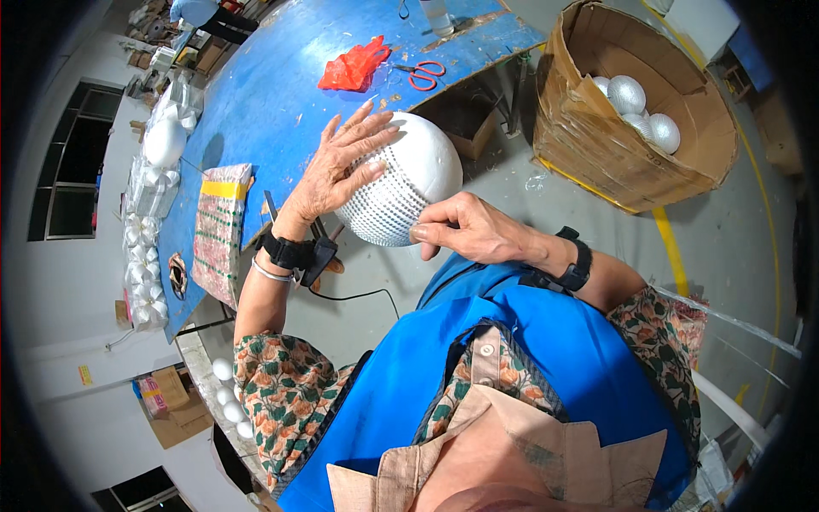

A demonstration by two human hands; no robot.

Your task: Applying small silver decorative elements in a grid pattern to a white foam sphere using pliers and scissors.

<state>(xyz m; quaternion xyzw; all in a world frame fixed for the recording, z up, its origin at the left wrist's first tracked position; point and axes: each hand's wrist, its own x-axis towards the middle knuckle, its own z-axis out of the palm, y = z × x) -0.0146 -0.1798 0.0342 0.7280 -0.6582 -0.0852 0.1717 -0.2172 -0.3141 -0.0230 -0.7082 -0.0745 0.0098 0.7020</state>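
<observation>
A white ball [437,158], smooth on its upper right side, is in front of me near the table's edge. Rows of small silvery studs [384,205] cover its lower left part. Across the ball's upper left lies my left hand [341,166], fingers spread and touching the surface. At the lower right of the ball is my right hand [465,229], its thumb and forefinger pinched together against the studded edge. Whatever is between those fingertips is too small to make out. What supports the ball from below is hidden.
Red-handled scissors [424,75] and a red plastic bag [354,66] lie on the blue table [264,90]. A large cardboard box [589,128] at right holds several silvery balls [627,94]. Wrapped white balls [143,247] line the left side. Another person [213,15] is far left.
</observation>
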